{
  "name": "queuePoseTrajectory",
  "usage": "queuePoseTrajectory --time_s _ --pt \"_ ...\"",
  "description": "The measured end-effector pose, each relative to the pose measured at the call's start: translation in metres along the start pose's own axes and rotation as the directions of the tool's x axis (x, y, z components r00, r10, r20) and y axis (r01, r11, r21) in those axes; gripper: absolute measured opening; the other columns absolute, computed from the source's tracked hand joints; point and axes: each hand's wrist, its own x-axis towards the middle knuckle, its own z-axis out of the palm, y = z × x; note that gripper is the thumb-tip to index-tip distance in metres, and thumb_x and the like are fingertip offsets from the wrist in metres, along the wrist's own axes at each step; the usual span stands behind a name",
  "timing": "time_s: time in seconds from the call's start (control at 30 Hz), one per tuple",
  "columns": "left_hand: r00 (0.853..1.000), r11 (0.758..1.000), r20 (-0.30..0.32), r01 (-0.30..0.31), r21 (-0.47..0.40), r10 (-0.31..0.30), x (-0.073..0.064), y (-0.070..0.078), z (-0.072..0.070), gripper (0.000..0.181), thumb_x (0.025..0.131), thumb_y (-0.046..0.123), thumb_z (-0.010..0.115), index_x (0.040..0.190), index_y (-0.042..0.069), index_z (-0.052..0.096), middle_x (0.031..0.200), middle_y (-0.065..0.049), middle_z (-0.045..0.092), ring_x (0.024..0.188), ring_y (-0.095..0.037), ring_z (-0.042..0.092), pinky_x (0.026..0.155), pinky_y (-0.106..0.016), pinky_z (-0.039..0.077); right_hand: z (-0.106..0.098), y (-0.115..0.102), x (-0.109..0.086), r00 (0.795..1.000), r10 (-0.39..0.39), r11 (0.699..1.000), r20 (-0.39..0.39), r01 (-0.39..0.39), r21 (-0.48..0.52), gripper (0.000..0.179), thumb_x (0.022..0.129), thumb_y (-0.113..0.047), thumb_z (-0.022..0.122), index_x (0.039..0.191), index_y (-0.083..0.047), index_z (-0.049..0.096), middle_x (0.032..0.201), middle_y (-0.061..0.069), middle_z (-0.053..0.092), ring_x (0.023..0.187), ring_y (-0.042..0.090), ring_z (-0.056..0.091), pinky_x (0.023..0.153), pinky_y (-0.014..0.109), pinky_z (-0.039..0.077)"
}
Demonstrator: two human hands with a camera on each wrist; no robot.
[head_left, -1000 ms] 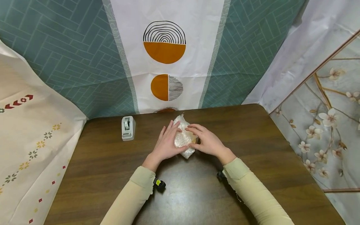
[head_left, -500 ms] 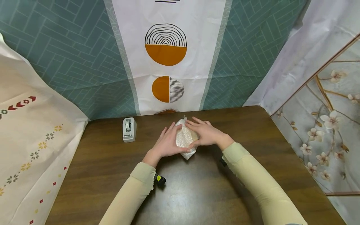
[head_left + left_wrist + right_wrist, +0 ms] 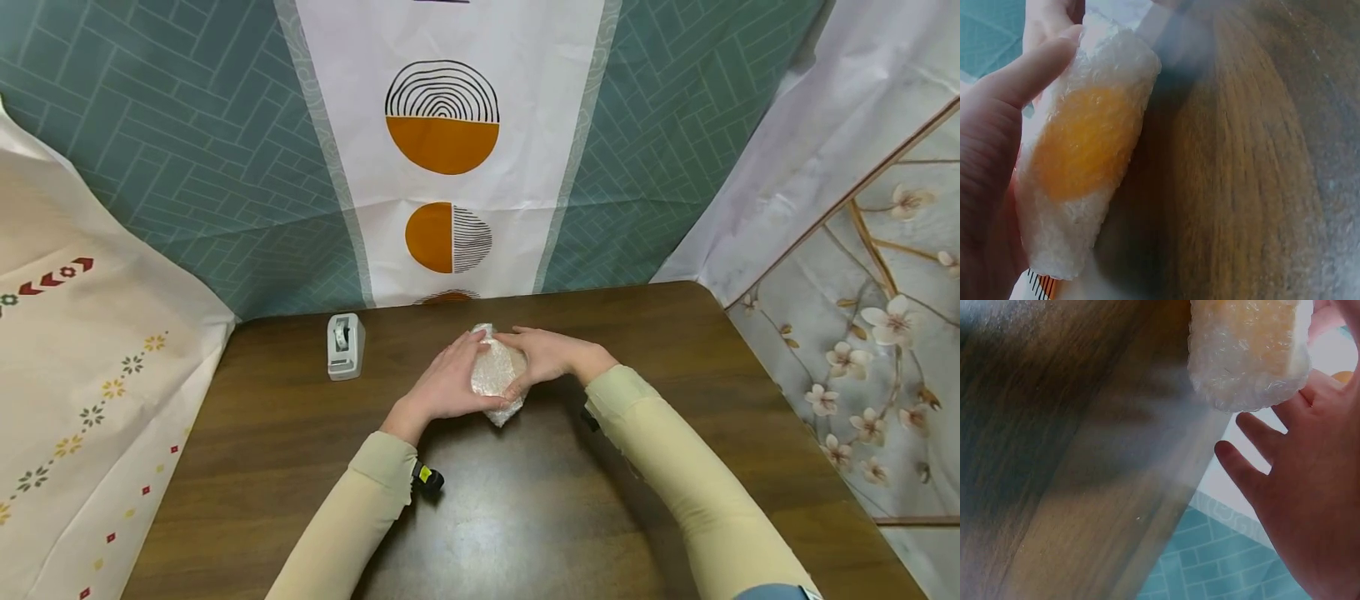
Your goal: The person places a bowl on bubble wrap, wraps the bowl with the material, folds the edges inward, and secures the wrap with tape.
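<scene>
A bubble-wrapped package (image 3: 495, 371) is held up between my two hands near the far side of the table. Through the clear wrap an orange-yellow object (image 3: 1088, 140) shows; its kind cannot be made out. My left hand (image 3: 444, 383) grips the package from the left, the thumb along its near face. From the right, my right hand (image 3: 553, 360) holds it between thumb and fingers. In the right wrist view two fingers of that hand (image 3: 1319, 481) stand spread, off the lower end of the wrap (image 3: 1247, 375).
A white tape dispenser (image 3: 345, 347) stands at the back left of the brown wooden table (image 3: 480, 517). Behind the table hangs a teal and white patterned cloth (image 3: 465, 187). Other cloths hang at left and right.
My right hand has shifted over the package's right side, and its raised fingers have come down onto the wrap. The wrap's pointed far tip looks lower and blunter. My left hand barely moves.
</scene>
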Motion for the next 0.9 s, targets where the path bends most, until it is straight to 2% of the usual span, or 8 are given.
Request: queuePoseTrajectory --time_s 0.17,0.4,0.6,0.73,0.9 --pt "0.999 0.999 0.0 -0.033 -0.041 0.033 0.0 -0.001 -0.001 0.111 0.077 0.07 0.087 0.157 0.004 0.046 0.175 -0.012 0.026 0.162 -0.028 0.022 0.128 -0.044 0.025 0.004 0.002 0.0 1.0 -0.011 0.999 -0.004 0.011 0.034 0.137 0.065 -0.065 0.097 0.171 -0.015 0.027 0.173 0.017 0.03 0.161 0.037 0.021 0.125 0.057 0.028" --pt "1.0 0.997 0.004 -0.03 -0.07 0.031 0.002 -0.004 0.001 0.113 0.077 0.07 0.087 0.157 0.004 0.044 0.175 -0.011 0.026 0.162 -0.026 0.021 0.128 -0.045 0.026 0.008 0.005 0.001 1.0 -0.017 0.998 -0.022 0.019 0.064 0.138 0.064 -0.068 0.096 0.171 -0.014 0.027 0.174 0.02 0.027 0.161 0.037 0.022 0.124 0.057 0.029" --pt "0.999 0.997 -0.005 -0.04 -0.067 0.039 0.002 -0.005 0.001 0.115 0.076 0.071 0.087 0.159 0.007 0.041 0.174 -0.01 0.027 0.162 -0.034 0.02 0.129 -0.053 0.021 0.009 0.006 -0.001 0.999 -0.024 0.997 -0.038 0.026 0.071 0.134 0.066 -0.065 0.096 0.171 -0.016 0.028 0.173 0.017 0.03 0.161 0.036 0.023 0.124 0.055 0.031" --pt "0.999 0.996 -0.005 -0.049 -0.071 0.049 -0.004 -0.009 -0.002 0.121 0.075 0.069 0.089 0.165 0.013 0.032 0.177 -0.011 0.019 0.163 -0.039 0.012 0.128 -0.061 0.014 0.01 0.004 0.0 0.999 -0.024 0.998 -0.039 0.026 0.061 0.131 0.068 -0.062 0.097 0.171 -0.017 0.029 0.173 0.018 0.03 0.16 0.036 0.024 0.122 0.056 0.033" --pt "0.999 0.996 -0.016 -0.048 -0.075 0.047 -0.021 -0.017 -0.006 0.13 0.074 0.067 0.091 0.17 0.017 0.02 0.179 -0.008 0.009 0.165 -0.034 0.003 0.129 -0.061 0.008 0.009 0.004 0.0 0.999 -0.018 0.999 -0.031 0.019 0.042 0.13 0.069 -0.062 0.096 0.171 -0.016 0.029 0.173 0.021 0.027 0.161 0.037 0.023 0.123 0.057 0.032"
